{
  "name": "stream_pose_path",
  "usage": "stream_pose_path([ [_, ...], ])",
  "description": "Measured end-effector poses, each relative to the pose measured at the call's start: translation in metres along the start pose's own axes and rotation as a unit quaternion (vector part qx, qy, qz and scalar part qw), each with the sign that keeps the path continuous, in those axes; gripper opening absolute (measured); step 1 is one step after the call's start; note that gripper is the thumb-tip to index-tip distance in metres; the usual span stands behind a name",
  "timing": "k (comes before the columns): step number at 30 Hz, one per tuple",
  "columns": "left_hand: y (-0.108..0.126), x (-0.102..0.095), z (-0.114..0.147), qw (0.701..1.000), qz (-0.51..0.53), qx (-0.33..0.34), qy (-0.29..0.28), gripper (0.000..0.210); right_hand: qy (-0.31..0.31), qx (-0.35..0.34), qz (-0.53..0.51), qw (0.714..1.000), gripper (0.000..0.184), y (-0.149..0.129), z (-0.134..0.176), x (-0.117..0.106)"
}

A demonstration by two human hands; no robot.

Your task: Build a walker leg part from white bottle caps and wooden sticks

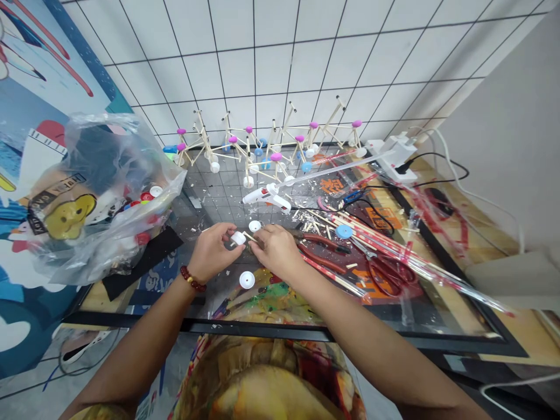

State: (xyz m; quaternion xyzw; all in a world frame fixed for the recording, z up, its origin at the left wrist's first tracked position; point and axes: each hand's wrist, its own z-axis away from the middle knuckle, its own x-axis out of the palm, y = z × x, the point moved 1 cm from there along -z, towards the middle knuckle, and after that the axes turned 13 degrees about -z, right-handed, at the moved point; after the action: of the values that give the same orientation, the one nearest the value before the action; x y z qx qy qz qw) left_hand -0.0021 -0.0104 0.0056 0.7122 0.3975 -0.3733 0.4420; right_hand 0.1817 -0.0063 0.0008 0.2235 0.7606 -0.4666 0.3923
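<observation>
Ideally, the left hand (213, 251), pinching the white cap (238, 238), should brace it while the right hand (279, 248), pinching the thin stick (250, 237), aligns it squarely.

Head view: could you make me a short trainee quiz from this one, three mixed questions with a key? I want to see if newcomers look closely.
1. Multiple choice: What is the person's left hand holding?
A) Scissors
B) A small white part
C) Pliers

2. True or false: The beaded bracelet is on the left wrist.

3. Short answer: Which white tool lies on the table between the hands and the row of stick models?

Key:
1. B
2. True
3. The glue gun
</observation>
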Motion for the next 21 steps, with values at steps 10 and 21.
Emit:
stream_pose_path([
  [10, -0.002, -0.022, -0.004, 0.988, 0.05, -0.045, 0.141, 0.021, 0.108, -0.008, -0.061, 0.992, 0.021, 0.006, -0.001, -0.021],
  [21, -0.053, -0.044, -0.014, 0.968, -0.023, -0.156, 0.195, 0.016, 0.134, -0.02, -0.095, 0.986, 0.02, 0.017, -0.002, -0.024],
])
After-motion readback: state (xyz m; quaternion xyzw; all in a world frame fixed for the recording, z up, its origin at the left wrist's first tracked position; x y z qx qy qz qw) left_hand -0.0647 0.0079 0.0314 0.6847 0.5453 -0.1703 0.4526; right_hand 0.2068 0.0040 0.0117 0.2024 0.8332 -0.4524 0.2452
